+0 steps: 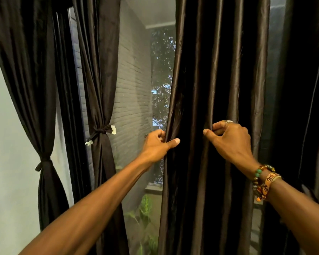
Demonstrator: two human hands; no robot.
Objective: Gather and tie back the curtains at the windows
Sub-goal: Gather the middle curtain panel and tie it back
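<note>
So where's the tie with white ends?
Head view, left of centre: the tie cinches a gathered curtain beside the white brick wall, left of the left hand.

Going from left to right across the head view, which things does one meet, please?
Far-left tied curtain → second tied curtain → brick wall outside → left hand → right hand → bracelets; both hands grip the loose curtain.

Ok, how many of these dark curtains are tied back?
2. A matte dark fabric curtain is knotted at far left; a glossy dark brown curtain is tied right of it. More may hide off-frame.
</note>
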